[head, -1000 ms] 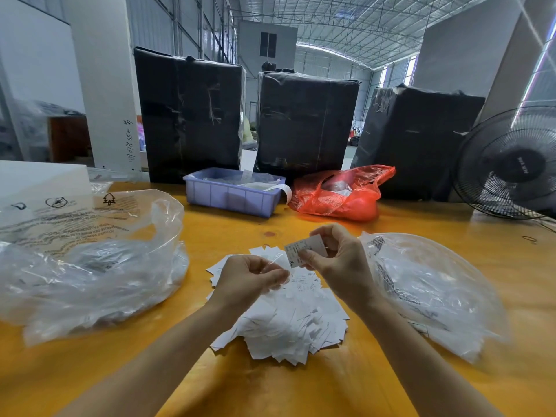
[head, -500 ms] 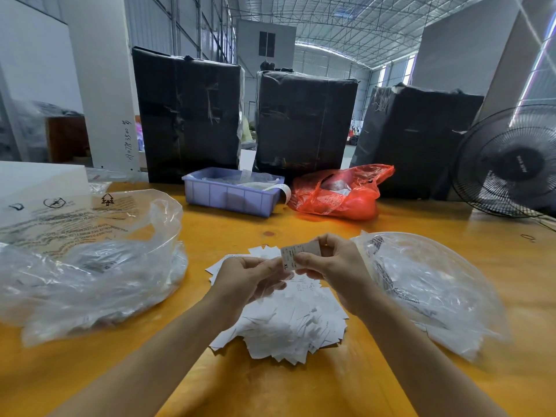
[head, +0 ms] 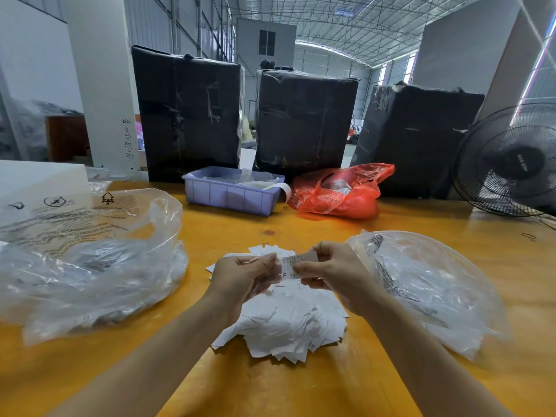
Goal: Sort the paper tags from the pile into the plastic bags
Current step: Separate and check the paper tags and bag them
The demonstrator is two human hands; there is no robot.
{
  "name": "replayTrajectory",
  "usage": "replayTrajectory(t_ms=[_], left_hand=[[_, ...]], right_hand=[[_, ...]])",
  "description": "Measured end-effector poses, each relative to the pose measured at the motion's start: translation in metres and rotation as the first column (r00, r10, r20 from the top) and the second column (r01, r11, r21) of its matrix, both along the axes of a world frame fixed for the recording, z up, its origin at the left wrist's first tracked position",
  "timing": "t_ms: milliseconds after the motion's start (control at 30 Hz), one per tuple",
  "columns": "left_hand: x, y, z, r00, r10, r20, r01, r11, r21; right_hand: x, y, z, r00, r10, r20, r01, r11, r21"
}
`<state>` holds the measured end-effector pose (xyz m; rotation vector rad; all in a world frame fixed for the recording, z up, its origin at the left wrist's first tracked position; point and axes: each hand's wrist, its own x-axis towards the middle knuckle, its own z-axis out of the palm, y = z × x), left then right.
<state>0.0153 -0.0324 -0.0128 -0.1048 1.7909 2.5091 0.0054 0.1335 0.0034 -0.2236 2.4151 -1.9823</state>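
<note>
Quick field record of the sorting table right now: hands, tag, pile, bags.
right hand: pinches a paper tag marked XL
left hand: fingers curled, fingertips at the tag's left edge; grip unclear
pile: loose white tags, under both hands
left bag: clear, crumpled, left of pile
right bag: clear, some tags inside
table: yellow

A warehouse: trussed metal roof [head: 346, 22], black-wrapped bales [head: 186, 115].
</note>
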Motion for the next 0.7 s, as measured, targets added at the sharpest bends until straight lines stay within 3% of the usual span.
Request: replayTrajectory(t_ms=[267, 433, 700], left_hand=[[0.0009, 0.0019, -0.0034, 0.998, -0.043, 0.04, 0.044, 0.999, -0.024], [0.001, 0.0024, -0.0014, 0.998, -0.049, 0.037, 0.048, 0.998, 0.026], [-0.0007, 0.0016, -0.0029, 0.997, -0.082, 0.014, 0.082, 0.996, -0.028]], right_hand=[[0.0002, -0.0031, -0.0011, 1.0, 0.008, -0.009, -0.009, 0.997, -0.073], [0.0009, -0.0026, -0.0012, 0.997, 0.04, -0.06, -0.032, 0.992, 0.121], [0.001, -0.004, -0.0011, 0.997, 0.031, -0.077, -0.02, 0.99, 0.138]])
